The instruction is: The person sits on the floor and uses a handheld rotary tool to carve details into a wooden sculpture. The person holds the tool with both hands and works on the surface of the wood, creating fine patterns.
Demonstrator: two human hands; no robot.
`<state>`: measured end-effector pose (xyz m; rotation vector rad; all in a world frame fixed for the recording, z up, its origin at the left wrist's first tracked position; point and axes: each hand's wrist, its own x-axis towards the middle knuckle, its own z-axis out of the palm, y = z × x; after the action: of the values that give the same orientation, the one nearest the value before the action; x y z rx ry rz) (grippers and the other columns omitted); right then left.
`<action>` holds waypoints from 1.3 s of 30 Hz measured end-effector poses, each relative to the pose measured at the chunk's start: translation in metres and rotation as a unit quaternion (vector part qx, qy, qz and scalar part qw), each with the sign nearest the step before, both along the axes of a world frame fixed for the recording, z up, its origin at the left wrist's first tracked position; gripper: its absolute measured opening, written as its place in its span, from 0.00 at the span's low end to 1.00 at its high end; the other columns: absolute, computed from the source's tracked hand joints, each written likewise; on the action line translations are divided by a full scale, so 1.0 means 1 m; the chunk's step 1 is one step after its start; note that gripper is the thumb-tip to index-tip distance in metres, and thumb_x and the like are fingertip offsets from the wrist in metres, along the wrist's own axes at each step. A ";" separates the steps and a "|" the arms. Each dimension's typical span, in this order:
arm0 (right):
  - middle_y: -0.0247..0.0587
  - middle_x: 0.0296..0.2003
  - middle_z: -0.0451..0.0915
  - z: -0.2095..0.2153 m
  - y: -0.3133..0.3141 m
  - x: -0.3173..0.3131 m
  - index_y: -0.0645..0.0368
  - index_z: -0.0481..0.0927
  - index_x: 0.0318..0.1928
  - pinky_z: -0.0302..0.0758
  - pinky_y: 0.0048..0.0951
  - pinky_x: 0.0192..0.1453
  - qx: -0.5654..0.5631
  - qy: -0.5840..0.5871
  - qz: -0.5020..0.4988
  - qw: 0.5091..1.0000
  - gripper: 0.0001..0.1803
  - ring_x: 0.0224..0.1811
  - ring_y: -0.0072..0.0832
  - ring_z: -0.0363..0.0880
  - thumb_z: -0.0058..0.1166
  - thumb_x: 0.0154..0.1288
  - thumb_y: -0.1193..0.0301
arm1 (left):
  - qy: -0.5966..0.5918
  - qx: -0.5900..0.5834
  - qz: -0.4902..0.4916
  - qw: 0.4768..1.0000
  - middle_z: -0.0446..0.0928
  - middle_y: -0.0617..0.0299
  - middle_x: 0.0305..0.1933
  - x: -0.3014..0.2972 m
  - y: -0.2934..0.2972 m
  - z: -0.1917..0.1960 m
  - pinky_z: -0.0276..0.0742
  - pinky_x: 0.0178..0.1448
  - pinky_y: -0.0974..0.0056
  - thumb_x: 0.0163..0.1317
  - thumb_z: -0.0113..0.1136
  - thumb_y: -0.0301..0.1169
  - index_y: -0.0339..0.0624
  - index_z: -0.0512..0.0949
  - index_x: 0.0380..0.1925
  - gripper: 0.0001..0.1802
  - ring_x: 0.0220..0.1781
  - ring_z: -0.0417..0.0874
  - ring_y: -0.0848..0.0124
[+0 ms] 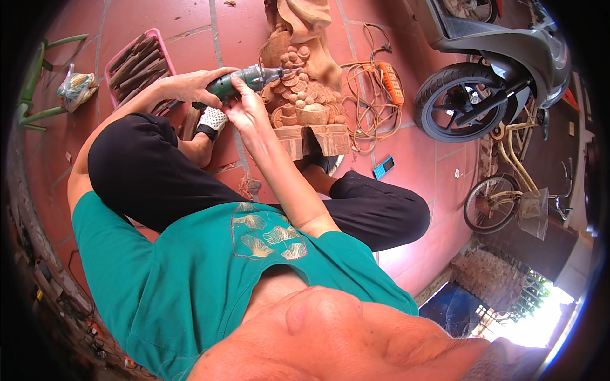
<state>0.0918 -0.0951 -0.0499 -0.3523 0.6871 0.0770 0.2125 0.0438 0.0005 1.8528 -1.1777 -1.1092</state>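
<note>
I sit cross-legged on a red tiled floor in front of a carved wooden statue [309, 101] with round coin-like shapes on a block base. A green handheld rotary grinder [253, 78] lies across both my hands, its tip touching the carving's left side. My left hand [190, 86] grips the rear of the tool's body. Closer to the nose, my right hand [244, 106] wraps the grinder from below.
A pink tray [159, 39] of wooden-handled chisels lies at the back left, beside a plastic bag [75, 89] and a green stool [35, 82]. An orange power strip [391, 82] with coiled cable, a blue phone [383, 167], a scooter [489, 82] and a bicycle [502, 197] stand to the right.
</note>
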 end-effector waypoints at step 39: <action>0.34 0.54 0.79 0.035 -0.018 0.060 0.47 0.75 0.57 0.75 0.53 0.60 0.058 -0.128 0.000 0.990 0.25 0.57 0.34 0.78 0.70 0.63 0.58 | -0.177 -0.013 -0.003 0.984 0.81 0.43 0.46 0.049 -0.024 0.060 0.76 0.53 0.54 0.50 0.70 0.36 0.44 0.59 0.73 0.49 0.46 0.84 0.53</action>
<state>0.1515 -0.1128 -0.0150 -0.2454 0.4259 0.0698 0.2619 0.0198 0.0601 2.0836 -1.3864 -0.7803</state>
